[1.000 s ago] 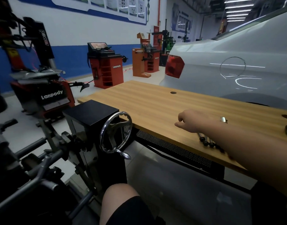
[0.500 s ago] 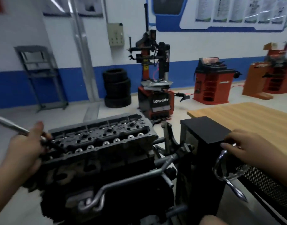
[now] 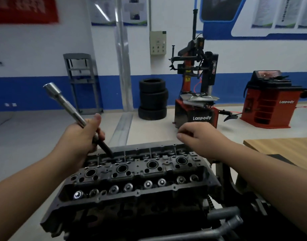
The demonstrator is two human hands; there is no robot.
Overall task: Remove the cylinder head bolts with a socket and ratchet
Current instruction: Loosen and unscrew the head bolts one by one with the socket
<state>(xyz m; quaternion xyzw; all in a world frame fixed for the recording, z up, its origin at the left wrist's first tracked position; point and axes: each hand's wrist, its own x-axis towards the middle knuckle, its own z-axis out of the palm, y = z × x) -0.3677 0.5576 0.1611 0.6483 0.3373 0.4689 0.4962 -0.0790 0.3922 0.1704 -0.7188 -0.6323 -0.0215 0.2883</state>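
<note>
A dark cylinder head (image 3: 137, 173) sits on an engine stand in front of me, with a row of shiny valve tops along its near side and round plug wells down the middle. My left hand (image 3: 81, 134) grips a long silver socket tool (image 3: 66, 103). The tool tilts up and to the left, and its dark lower end reaches into the far-left part of the head. My right hand (image 3: 199, 138) hovers over the head's far right edge with loosely curled fingers, and nothing shows in it.
A wooden bench (image 3: 279, 146) stands at the right. Behind the engine are a red and black tyre changer (image 3: 196, 101), a stack of tyres (image 3: 152, 99) and a red wheel balancer (image 3: 269, 101). Grey stand tubes (image 3: 224, 221) jut out at lower right.
My view swung left from the bench to the engine. My right hand left the bench and the stand's handwheel and now hovers over the head. My left hand raised the tool more upright.
</note>
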